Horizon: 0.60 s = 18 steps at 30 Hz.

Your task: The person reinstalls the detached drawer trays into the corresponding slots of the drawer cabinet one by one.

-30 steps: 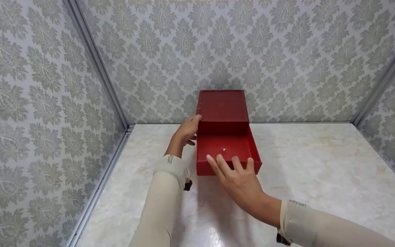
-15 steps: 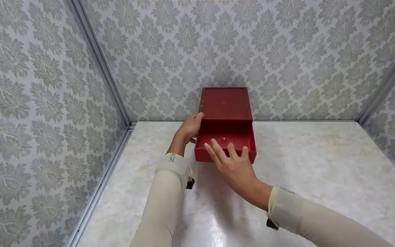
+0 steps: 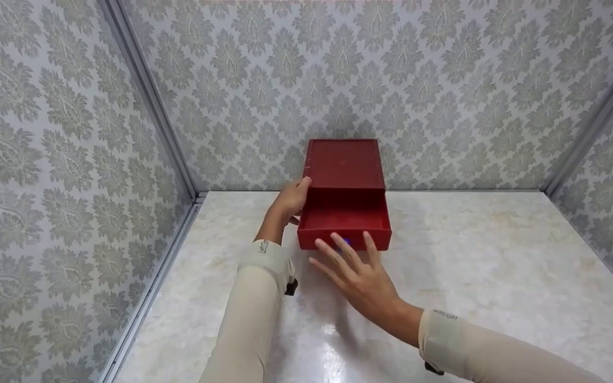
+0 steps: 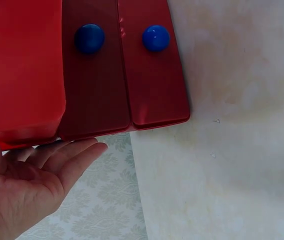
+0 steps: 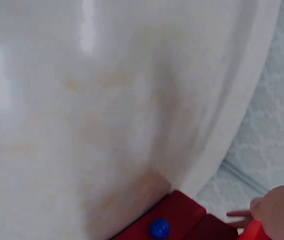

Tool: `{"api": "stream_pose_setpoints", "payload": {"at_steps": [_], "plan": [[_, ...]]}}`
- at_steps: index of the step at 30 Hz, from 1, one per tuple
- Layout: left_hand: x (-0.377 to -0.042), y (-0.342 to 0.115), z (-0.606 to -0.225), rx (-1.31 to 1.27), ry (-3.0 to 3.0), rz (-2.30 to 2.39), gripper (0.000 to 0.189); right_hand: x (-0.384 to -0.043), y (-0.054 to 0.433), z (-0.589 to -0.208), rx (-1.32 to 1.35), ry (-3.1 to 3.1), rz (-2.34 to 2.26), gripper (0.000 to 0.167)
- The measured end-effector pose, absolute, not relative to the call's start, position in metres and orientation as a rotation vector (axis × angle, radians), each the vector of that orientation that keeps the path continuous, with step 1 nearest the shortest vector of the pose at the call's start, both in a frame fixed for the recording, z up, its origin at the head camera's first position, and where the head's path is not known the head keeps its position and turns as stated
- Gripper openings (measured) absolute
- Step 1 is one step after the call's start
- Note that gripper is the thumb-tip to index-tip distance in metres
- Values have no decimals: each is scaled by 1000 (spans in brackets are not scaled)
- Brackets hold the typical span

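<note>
A small red drawer cabinet [image 3: 344, 164] stands at the back of the table, its top drawer [image 3: 346, 217] partly pulled out. The drawer's inside looks bare. Its blue knob [image 3: 344, 242] is half hidden behind my right fingers. My left hand [image 3: 290, 200] rests against the cabinet's left side, thumb at the upper edge, fingers lying along the side wall. In front of the drawer, my right hand [image 3: 365, 284] has its fingers spread and holds nothing; whether a fingertip touches the front I cannot tell. Two lower drawers with blue knobs [image 4: 156, 38] are pushed in.
The pale marbled table [image 3: 498, 266] extends on both sides of the cabinet. Patterned wall panels [image 3: 445, 80] rise behind and at the sides. A grey metal rail [image 3: 152, 287] runs along the table's left edge.
The top drawer has slid inward, away from me, since a second ago. My right hand has since drawn back a little from the drawer front. The left hand stays at the cabinet's side.
</note>
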<state>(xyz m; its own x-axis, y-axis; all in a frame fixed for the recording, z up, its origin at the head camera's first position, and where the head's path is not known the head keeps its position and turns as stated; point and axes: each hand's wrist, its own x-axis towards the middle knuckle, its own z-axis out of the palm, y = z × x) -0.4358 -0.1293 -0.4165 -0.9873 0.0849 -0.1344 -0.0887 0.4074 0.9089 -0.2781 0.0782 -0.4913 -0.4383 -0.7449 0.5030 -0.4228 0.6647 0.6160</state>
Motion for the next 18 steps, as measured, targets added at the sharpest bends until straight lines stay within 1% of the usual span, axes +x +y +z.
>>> {"api": "stream_pose_setpoints", "payload": {"at_steps": [3, 8, 14, 18], "plan": [[-436, -129, -417, -12, 2491, 1631, 55, -265, 78, -500, 944, -2094, -534, 95], [-436, -129, -417, -20, 2491, 1629, 55, -253, 78, -512, 975, -2080, -473, 96], [-436, -129, -415, -32, 2494, 1616, 55, -258, 82, -522, 948, -2165, -542, 99], [-437, -130, -415, -23, 2482, 1618, 55, -267, 86, -524, 932, -2223, -597, 95]]}}
